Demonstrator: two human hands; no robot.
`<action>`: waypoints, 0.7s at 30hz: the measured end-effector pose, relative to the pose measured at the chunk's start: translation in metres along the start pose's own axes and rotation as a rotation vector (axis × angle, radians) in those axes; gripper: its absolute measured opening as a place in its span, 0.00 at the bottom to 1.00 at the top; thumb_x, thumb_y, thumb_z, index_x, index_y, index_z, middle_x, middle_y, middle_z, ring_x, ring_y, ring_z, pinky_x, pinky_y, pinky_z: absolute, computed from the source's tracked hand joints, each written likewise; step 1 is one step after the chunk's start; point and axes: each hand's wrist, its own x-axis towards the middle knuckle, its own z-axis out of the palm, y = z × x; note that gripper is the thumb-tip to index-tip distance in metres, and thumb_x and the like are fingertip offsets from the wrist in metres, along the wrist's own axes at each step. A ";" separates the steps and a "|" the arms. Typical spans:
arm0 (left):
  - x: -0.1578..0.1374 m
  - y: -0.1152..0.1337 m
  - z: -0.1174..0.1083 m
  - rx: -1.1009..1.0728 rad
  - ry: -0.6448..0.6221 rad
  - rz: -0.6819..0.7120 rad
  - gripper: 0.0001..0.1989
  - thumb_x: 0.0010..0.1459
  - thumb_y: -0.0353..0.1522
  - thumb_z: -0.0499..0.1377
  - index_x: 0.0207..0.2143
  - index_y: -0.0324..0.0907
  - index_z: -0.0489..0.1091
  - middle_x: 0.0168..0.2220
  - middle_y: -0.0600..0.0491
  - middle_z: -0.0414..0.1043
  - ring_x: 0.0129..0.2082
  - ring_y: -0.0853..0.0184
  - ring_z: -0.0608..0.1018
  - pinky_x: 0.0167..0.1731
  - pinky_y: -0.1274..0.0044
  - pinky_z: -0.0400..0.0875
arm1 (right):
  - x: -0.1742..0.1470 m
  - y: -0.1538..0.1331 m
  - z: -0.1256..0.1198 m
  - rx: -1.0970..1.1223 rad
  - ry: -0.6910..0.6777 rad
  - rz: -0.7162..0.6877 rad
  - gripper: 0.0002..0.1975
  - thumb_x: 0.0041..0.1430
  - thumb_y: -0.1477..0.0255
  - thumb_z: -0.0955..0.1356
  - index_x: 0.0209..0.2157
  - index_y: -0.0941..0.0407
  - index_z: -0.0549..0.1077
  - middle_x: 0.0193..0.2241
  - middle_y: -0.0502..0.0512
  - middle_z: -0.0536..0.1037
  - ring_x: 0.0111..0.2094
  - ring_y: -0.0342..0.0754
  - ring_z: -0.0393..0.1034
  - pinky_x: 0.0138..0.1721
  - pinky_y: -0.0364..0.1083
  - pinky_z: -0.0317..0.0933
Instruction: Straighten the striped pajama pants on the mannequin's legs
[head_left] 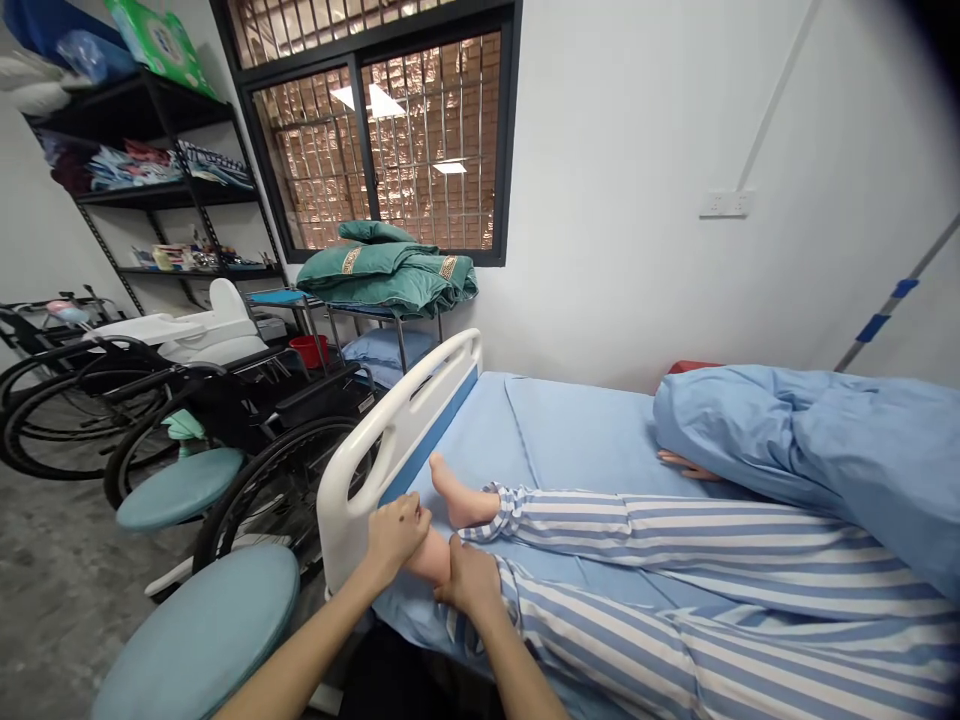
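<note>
A figure in blue-and-white striped trousers lies on the bed; I cannot tell whether it is a person or a manikin. My left hand is closed over the toe end of the nearer foot. Around the ankle of that same leg, my right hand is wrapped, with its thumb along the top. The other bare foot rests on the sheet just beyond, toes up. A blue quilt covers the upper body, and part of a hand shows at its edge.
The white bed footboard stands right beside my left hand. Two teal round stools and several wheelchairs crowd the left. Green folded bedding lies on a rack under the window. A black shelf stands behind.
</note>
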 end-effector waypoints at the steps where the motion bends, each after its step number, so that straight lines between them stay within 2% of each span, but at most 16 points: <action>1: -0.005 -0.002 0.002 -0.024 0.051 0.003 0.15 0.52 0.34 0.42 0.33 0.42 0.66 0.30 0.50 0.71 0.28 0.66 0.72 0.26 0.78 0.59 | -0.001 0.000 0.000 0.001 0.008 0.002 0.30 0.29 0.61 0.70 0.38 0.55 0.60 0.31 0.57 0.72 0.32 0.57 0.68 0.30 0.50 0.58; 3: -0.011 -0.005 0.004 -0.043 0.131 0.030 0.14 0.52 0.34 0.42 0.34 0.42 0.65 0.31 0.51 0.70 0.29 0.67 0.72 0.26 0.78 0.59 | -0.002 0.000 0.000 0.008 0.021 0.001 0.30 0.29 0.61 0.70 0.37 0.55 0.60 0.31 0.57 0.72 0.32 0.57 0.68 0.29 0.49 0.58; 5: -0.011 -0.007 0.005 -0.012 0.127 0.069 0.14 0.52 0.34 0.43 0.33 0.41 0.65 0.30 0.51 0.70 0.28 0.67 0.72 0.26 0.77 0.59 | -0.001 0.000 0.001 0.016 0.032 -0.004 0.29 0.28 0.62 0.70 0.37 0.55 0.61 0.31 0.57 0.72 0.31 0.57 0.68 0.29 0.49 0.58; 10: 0.008 -0.007 -0.003 0.120 -0.063 0.174 0.16 0.52 0.35 0.42 0.30 0.38 0.67 0.25 0.47 0.70 0.26 0.62 0.72 0.25 0.74 0.59 | 0.004 0.001 0.007 0.019 0.025 0.007 0.30 0.27 0.62 0.70 0.37 0.55 0.61 0.31 0.58 0.72 0.31 0.57 0.68 0.29 0.50 0.59; 15: 0.026 0.003 -0.010 0.101 -0.228 0.277 0.17 0.51 0.32 0.43 0.26 0.35 0.69 0.27 0.42 0.70 0.29 0.61 0.72 0.29 0.73 0.60 | 0.006 0.002 0.009 0.013 0.033 0.009 0.30 0.28 0.62 0.70 0.38 0.55 0.60 0.30 0.57 0.72 0.31 0.57 0.68 0.29 0.50 0.58; 18: 0.034 0.008 -0.012 0.067 -0.286 0.287 0.15 0.49 0.30 0.44 0.27 0.35 0.70 0.28 0.41 0.70 0.31 0.62 0.72 0.32 0.72 0.60 | 0.006 0.002 0.009 -0.006 0.034 -0.002 0.30 0.28 0.63 0.70 0.38 0.55 0.60 0.30 0.58 0.72 0.30 0.57 0.68 0.28 0.51 0.58; 21: 0.036 0.009 -0.011 0.039 -0.292 0.259 0.14 0.48 0.32 0.46 0.28 0.35 0.70 0.29 0.41 0.70 0.32 0.61 0.72 0.33 0.72 0.60 | 0.007 0.001 0.011 -0.016 0.033 0.005 0.30 0.27 0.64 0.70 0.37 0.55 0.61 0.30 0.58 0.72 0.30 0.58 0.68 0.28 0.51 0.58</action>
